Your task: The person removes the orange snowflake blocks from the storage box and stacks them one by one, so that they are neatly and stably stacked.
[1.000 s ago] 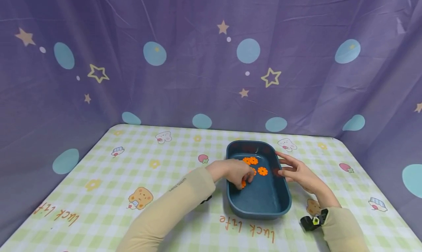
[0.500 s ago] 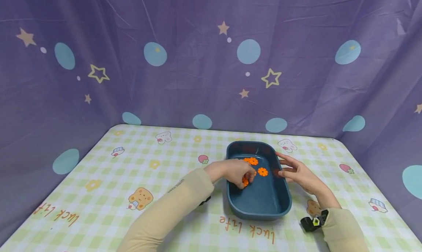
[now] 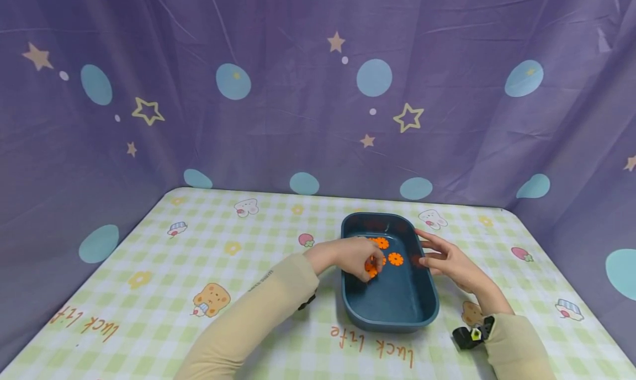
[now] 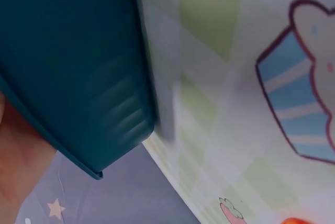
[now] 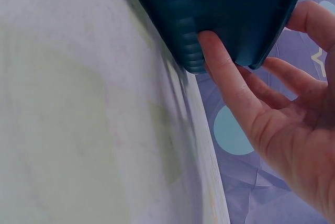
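A dark blue rectangular bin (image 3: 392, 305) with rounded corners stands on the table, several orange flower-shaped slices on its floor. One loose slice (image 3: 396, 259) lies right of the middle, another (image 3: 381, 243) further back. My left hand (image 3: 351, 257) reaches over the bin's left wall and pinches an orange flower-shaped slice (image 3: 371, 270) between thumb and fingers. Part of that slice is hidden by the fingers. My right hand (image 3: 449, 263) rests against the bin's right wall; in the right wrist view its fingers (image 5: 222, 67) extend along the outer wall and rim.
A green-and-white checked cloth (image 3: 268, 231) with cartoon prints covers the table. Behind it hangs a purple curtain (image 3: 298, 131) with stars and ovals. In the left wrist view, a small orange-red object (image 4: 296, 221) shows at the bottom edge, mostly cut off.
My left hand has risen slightly and drawn a little away, with the pinched slice shifting slightly up and right. My right hand and the bin have stayed in place.
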